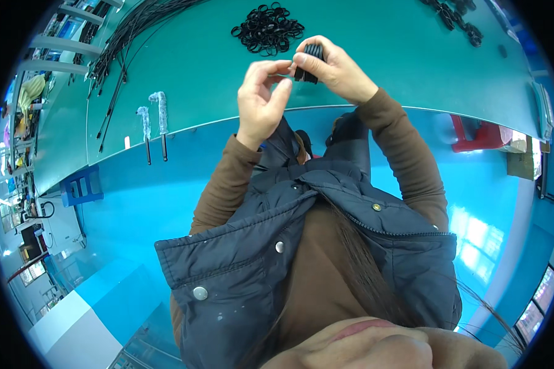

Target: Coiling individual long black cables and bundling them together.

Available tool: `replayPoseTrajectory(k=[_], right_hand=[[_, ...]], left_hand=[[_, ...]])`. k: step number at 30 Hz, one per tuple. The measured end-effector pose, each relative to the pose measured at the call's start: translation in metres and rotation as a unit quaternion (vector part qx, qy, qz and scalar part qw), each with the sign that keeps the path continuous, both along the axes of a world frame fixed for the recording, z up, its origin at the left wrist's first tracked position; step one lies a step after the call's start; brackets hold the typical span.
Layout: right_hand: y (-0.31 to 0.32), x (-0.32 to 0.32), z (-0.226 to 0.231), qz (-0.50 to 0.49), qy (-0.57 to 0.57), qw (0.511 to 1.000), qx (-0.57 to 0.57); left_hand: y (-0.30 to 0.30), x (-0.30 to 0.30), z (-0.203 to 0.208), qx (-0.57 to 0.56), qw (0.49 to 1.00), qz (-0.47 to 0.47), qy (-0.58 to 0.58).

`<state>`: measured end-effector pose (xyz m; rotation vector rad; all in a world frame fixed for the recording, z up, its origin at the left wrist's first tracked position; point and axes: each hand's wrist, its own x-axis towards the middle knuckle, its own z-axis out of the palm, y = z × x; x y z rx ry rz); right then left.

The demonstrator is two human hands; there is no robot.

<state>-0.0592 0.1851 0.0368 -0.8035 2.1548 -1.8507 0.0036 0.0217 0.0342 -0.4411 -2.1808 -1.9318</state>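
A coiled black cable [314, 51] is gripped between the thumb and fingers of my right hand [341, 72], just above the near edge of the green table. Its loops lie side by side, and its lower ends hang below my thumb. To its left is my left hand [263, 101], with thumb and fingers apart and curved toward the coil. The left fingertips are at the coil's side; whether they touch it I cannot tell. Beyond both hands, a pile of small black rings [267, 29] lies on the table.
Long black cables [129, 37] are spread over the table's left part. Two hooked rods with pale wrapping [160, 117] stand at its near edge. More black coiled cables [455, 18] lie far right. A red stool [468, 134] and a blue stool [81, 186] are on the floor.
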Motion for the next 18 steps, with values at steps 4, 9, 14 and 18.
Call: replayPoseTrajectory(k=[4, 9, 14, 18], right_hand=[[-0.004, 0.008, 0.002, -0.023, -0.061, 0.997, -0.049], [-0.021, 0.015, 0.021, -0.037, -0.230, 0.968, -0.098], [-0.014, 0.016, 0.023, 0.007, -0.280, 0.958, -0.070], [0.003, 0.013, 0.010, 0.054, -0.142, 0.987, -0.054]], left_hand=[[-0.008, -0.002, 0.015, -0.085, 0.994, -0.025, -0.057], [-0.009, -0.016, 0.008, 0.145, 0.928, -0.239, -0.246], [-0.006, -0.018, -0.004, 0.251, 0.885, -0.290, -0.264], [-0.003, -0.014, -0.013, 0.274, 0.888, -0.284, -0.237]])
